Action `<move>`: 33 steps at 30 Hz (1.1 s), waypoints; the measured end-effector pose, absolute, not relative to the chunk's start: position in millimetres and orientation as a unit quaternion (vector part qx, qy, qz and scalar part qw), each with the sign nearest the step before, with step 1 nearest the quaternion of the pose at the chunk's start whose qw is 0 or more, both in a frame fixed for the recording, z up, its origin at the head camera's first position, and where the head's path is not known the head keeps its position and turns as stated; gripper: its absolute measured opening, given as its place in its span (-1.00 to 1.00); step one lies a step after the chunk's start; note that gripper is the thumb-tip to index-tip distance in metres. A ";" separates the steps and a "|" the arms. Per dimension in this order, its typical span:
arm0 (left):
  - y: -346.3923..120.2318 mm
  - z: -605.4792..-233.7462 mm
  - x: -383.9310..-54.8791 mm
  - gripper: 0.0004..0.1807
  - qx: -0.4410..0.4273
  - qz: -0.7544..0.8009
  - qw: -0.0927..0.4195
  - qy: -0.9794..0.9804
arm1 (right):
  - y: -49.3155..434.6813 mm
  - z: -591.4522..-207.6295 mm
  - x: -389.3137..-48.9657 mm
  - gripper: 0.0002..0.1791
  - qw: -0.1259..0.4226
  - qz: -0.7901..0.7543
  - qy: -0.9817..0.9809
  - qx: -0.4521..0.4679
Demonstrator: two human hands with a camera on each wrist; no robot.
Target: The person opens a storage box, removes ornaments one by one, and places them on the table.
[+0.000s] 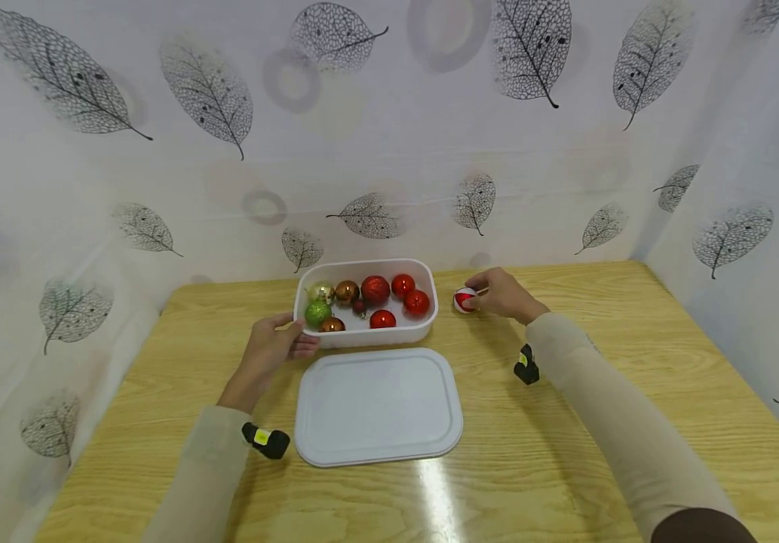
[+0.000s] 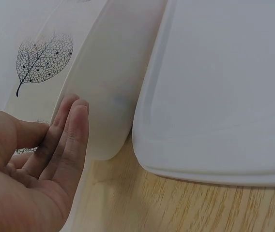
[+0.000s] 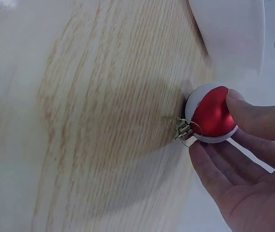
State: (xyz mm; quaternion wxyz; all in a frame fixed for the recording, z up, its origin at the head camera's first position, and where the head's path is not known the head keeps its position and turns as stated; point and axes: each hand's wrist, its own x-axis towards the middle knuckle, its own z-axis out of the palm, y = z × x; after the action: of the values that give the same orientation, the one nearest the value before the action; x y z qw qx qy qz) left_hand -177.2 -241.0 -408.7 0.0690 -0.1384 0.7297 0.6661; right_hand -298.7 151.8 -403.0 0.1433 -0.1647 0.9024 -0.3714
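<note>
My right hand (image 1: pixel 503 294) pinches a red and white Christmas bauble (image 1: pixel 464 300) between thumb and fingers, just right of the white plastic box (image 1: pixel 362 341). In the right wrist view the bauble (image 3: pixel 212 113) shows a gold cap with a thin loop, close to the tabletop. My left hand (image 1: pixel 272 348) grips the box's front left corner, thumb at the rim and fingers along the outer wall (image 2: pixel 103 92). Inside the box lie several baubles, among them a green glittery one (image 1: pixel 317 313), a large red one (image 1: pixel 375 289) and a copper one (image 1: pixel 347 292).
A flat white lid (image 1: pixel 378 407) lies on the wooden table (image 1: pixel 532 467) in front of the box. Behind the box hangs a white leaf-patterned cloth (image 1: pixel 389 151), which also runs along both sides. Each wrist wears a small black camera (image 1: pixel 527 365).
</note>
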 end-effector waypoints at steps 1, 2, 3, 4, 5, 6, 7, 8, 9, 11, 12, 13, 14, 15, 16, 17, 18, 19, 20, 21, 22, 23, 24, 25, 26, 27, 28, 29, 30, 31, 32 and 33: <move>-240.9 -408.9 -177.2 -0.47 -0.138 0.666 0.069 0.730 | 152.5 -402.4 -298.6 -0.52 0.143 -0.372 0.902 -0.167; -240.8 -409.0 -177.1 -0.47 -0.137 0.666 0.068 0.730 | 153.1 -401.7 -298.3 -0.52 0.142 -0.372 0.902 -0.169; -240.7 -409.1 -177.0 -0.48 -0.137 0.666 0.068 0.730 | 153.7 -401.2 -298.4 -0.52 0.142 -0.373 0.901 -0.169; -240.7 -409.4 -177.0 -0.48 -0.136 0.667 0.067 0.730 | 154.3 -400.7 -298.4 -0.51 0.141 -0.373 0.901 -0.170; -240.6 -409.5 -176.9 -0.48 -0.136 0.667 0.067 0.730 | 155.0 -400.1 -298.4 -0.51 0.140 -0.374 0.901 -0.172; -240.5 -409.6 -176.8 -0.48 -0.136 0.667 0.066 0.730 | 155.7 -399.3 -298.1 -0.50 0.139 -0.374 0.900 -0.174; -240.5 -409.8 -176.8 -0.48 -0.136 0.667 0.066 0.730 | 156.3 -398.6 -298.2 -0.50 0.139 -0.374 0.900 -0.174; -240.4 -409.8 -176.7 -0.48 -0.136 0.667 0.066 0.729 | 157.0 -397.6 -297.9 -0.50 0.139 -0.375 0.900 -0.175; -240.4 -409.9 -176.7 -0.48 -0.135 0.668 0.067 0.729 | 157.7 -396.9 -298.0 -0.49 0.138 -0.376 0.899 -0.176; -240.3 -409.9 -176.6 -0.48 -0.135 0.671 0.066 0.726 | 158.9 -395.1 -297.9 -0.49 0.138 -0.376 0.899 -0.177; -240.4 -409.9 -176.5 -0.48 -0.135 0.672 0.066 0.725 | 159.4 -394.5 -298.3 -0.49 0.138 -0.376 0.899 -0.177; -240.5 -409.8 -176.5 -0.48 -0.135 0.673 0.066 0.724 | 159.8 -393.7 -298.5 -0.49 0.138 -0.377 0.899 -0.176; -240.5 -409.7 -176.4 -0.48 -0.134 0.673 0.066 0.724 | 160.2 -392.7 -298.5 -0.49 0.138 -0.377 0.899 -0.175; -240.6 -409.6 -176.3 -0.47 -0.134 0.674 0.067 0.724 | 160.6 -391.7 -298.6 -0.49 0.137 -0.376 0.899 -0.174; -240.7 -409.5 -176.3 -0.47 -0.134 0.674 0.067 0.724 | 161.0 -390.4 -298.4 -0.49 0.137 -0.377 0.900 -0.173; -240.7 -409.2 -176.3 -0.47 -0.133 0.673 0.067 0.724 | 161.4 -388.7 -298.1 -0.49 0.135 -0.377 0.900 -0.174; -240.7 -409.0 -176.2 -0.47 -0.132 0.672 0.067 0.725 | 161.8 -387.5 -298.1 -0.48 0.136 -0.379 0.899 -0.173; -240.8 -408.8 -176.1 -0.47 -0.131 0.671 0.068 0.726 | 161.9 -385.6 -297.7 -0.48 0.135 -0.380 0.899 -0.173; -240.8 -408.5 -176.0 -0.47 -0.131 0.671 0.068 0.727 | 161.8 -384.0 -297.6 -0.48 0.134 -0.381 0.898 -0.173; -240.8 -408.3 -175.9 -0.47 -0.130 0.671 0.068 0.727 | 161.8 -382.5 -297.7 -0.47 0.134 -0.383 0.897 -0.174; -240.7 -408.0 -175.7 -0.47 -0.131 0.671 0.068 0.727 | 161.7 -381.1 -297.8 -0.47 0.133 -0.383 0.897 -0.174; -240.7 -407.8 -175.5 -0.47 -0.131 0.671 0.068 0.727 | 161.5 -379.5 -297.6 -0.46 0.132 -0.382 0.898 -0.176; -240.6 -407.5 -175.3 -0.47 -0.131 0.671 0.068 0.727 | 161.0 -378.2 -297.8 -0.46 0.131 -0.381 0.898 -0.176; -240.6 -407.3 -175.1 -0.47 -0.131 0.670 0.069 0.727 | 160.4 -376.6 -297.6 -0.46 0.129 -0.379 0.899 -0.179; -240.5 -407.1 -174.9 -0.47 -0.131 0.670 0.069 0.727 | 159.5 -375.2 -297.8 -0.46 0.126 -0.377 0.899 -0.181; -240.5 -407.0 -174.8 -0.47 -0.131 0.670 0.069 0.727 | 158.6 -373.6 -297.8 -0.46 0.123 -0.376 0.900 -0.184; -240.4 -406.9 -174.8 -0.47 -0.131 0.670 0.069 0.727 | 157.4 -371.6 -297.3 -0.46 0.121 -0.375 0.900 -0.188; -240.4 -406.8 -174.8 -0.47 -0.131 0.670 0.070 0.727 | 156.0 -369.6 -296.9 -0.46 0.119 -0.376 0.899 -0.191; -240.3 -406.8 -174.9 -0.47 -0.131 0.670 0.069 0.727 | 154.6 -368.0 -296.8 -0.46 0.117 -0.376 0.899 -0.194; -240.3 -406.9 -175.0 -0.47 -0.131 0.670 0.070 0.728 | 153.1 -366.0 -296.2 -0.47 0.116 -0.376 0.898 -0.198; -240.2 -407.0 -175.2 -0.47 -0.130 0.670 0.070 0.727 | 151.5 -364.4 -296.0 -0.47 0.115 -0.376 0.897 -0.202; -240.2 -407.2 -175.4 -0.47 -0.130 0.670 0.070 0.727 | 149.8 -362.7 -295.5 -0.48 0.113 -0.376 0.896 -0.205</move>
State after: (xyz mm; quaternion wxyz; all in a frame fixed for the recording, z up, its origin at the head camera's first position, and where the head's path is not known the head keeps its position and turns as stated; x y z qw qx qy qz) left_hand -175.4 -240.2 -407.2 0.0698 -0.1300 0.7273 0.6703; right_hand -295.5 149.8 -362.7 0.1134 -0.2047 0.8964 -0.3764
